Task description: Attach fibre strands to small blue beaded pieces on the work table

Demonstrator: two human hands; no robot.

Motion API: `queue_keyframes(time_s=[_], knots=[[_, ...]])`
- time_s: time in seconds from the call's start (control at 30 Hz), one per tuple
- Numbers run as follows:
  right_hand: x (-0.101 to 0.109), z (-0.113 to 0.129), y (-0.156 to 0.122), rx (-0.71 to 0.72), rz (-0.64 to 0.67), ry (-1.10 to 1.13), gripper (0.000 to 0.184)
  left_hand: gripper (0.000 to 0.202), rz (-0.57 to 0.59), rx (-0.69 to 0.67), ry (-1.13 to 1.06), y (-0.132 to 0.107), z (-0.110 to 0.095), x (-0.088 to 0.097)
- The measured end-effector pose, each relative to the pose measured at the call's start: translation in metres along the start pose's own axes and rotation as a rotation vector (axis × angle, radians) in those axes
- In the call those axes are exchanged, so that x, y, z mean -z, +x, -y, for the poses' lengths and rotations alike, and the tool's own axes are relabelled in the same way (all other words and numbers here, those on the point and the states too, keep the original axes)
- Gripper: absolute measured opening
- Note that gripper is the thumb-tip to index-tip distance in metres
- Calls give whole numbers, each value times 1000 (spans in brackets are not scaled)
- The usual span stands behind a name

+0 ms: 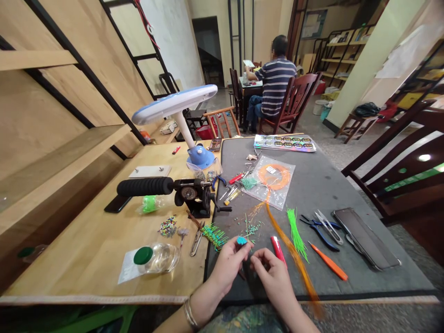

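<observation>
My left hand [227, 262] is closed in a pinch, with a small turquoise-blue piece [241, 240] showing at its fingertips. A thin green strand [246, 224] rises just behind it. Close on the right, my right hand [274, 274] has thumb and fingers pressed together; anything between them is too small to make out. Blue-tipped green strands [214, 237] lie in a row left of my left hand. Beyond my hands are loose turquoise beads [254, 228]. A red tube-like object [277, 249] lies beside my right hand, near a bundle of orange filaments [285, 238].
A fly-tying-like clamp [189, 193] and a lamp [199, 155] stand behind on the left. A green-capped bottle [163, 258] and scissors [197, 240] lie left. Green strands [296, 233], pliers [324, 235], an orange tool [329, 262] and a phone [367, 236] lie right. A person [274, 88] sits far back.
</observation>
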State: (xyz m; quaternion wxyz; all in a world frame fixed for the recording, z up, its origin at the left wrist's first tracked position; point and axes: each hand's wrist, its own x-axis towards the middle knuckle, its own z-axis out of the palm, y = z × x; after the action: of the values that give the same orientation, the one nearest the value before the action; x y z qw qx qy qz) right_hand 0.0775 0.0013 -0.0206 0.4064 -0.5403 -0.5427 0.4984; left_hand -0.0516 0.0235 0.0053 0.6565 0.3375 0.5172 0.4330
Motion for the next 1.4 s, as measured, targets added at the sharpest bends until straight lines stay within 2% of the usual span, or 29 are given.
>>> queue_keyframes(time_s=[0.23, 0.5, 0.93, 1.1, 1.4], knots=[[4, 6, 1, 29, -13, 2, 28, 34, 7, -15, 19, 1, 0, -1], [10, 8, 0, 166, -62, -329, 17, 35, 14, -35, 48, 7, 0, 4], [6, 10, 3, 142, -59, -342, 15, 37, -6, -28, -1, 6, -2, 2], [4, 10, 9, 120, -65, -345, 22, 35, -9, -45, 20, 5, -3, 1], [11, 8, 9, 80, -55, -412, 20, 33, -2, -72, 34, 8, -3, 2]])
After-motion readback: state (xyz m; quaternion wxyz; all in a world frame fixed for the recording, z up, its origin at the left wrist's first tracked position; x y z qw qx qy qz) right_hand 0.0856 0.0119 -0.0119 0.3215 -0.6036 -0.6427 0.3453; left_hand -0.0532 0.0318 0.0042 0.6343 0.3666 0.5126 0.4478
